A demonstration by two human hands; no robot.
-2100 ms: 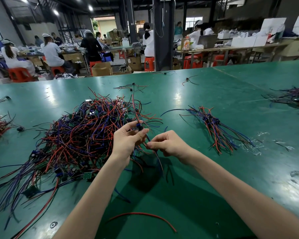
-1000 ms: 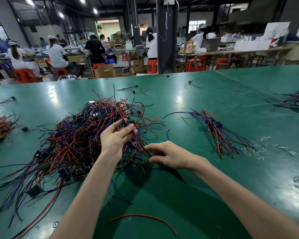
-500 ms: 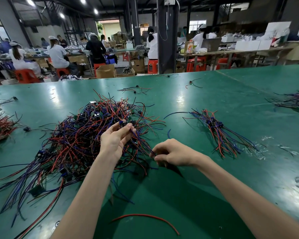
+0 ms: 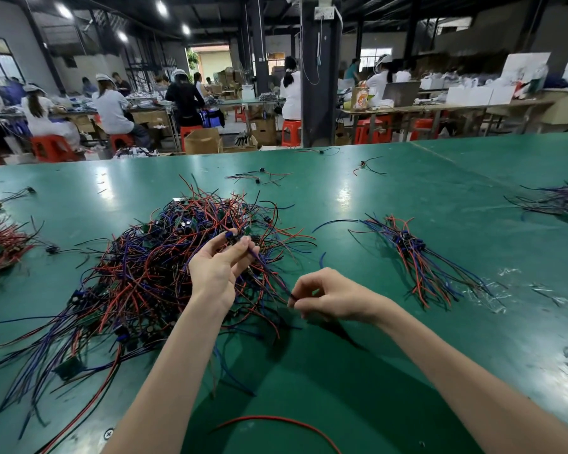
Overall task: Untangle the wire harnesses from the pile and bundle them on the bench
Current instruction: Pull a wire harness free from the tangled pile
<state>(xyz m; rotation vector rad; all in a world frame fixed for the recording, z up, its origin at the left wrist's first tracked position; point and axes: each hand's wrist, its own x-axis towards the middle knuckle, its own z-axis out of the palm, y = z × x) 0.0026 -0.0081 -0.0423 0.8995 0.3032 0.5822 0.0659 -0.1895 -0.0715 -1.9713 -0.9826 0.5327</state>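
Observation:
A big tangled pile of red, blue and black wire harnesses (image 4: 135, 276) lies on the green bench (image 4: 358, 371), left of centre. My left hand (image 4: 215, 270) is raised over the pile's right side and pinches the connector end of one harness (image 4: 268, 271) at its fingertips. The wires of that harness run down and right to my right hand (image 4: 328, 296), which pinches them near their free ends. A sorted bundle of harnesses (image 4: 417, 257) lies to the right of both hands.
A red wire heap (image 4: 0, 247) sits at the left edge and another tangle (image 4: 561, 201) at the right edge. One loose red wire (image 4: 276, 424) curves near the front. Stray harnesses (image 4: 259, 176) lie further back. People work at benches behind.
My right hand has slid down and right along the wires, stretching the harness out from my left hand. The left hand stays over the pile, holding the connector end.

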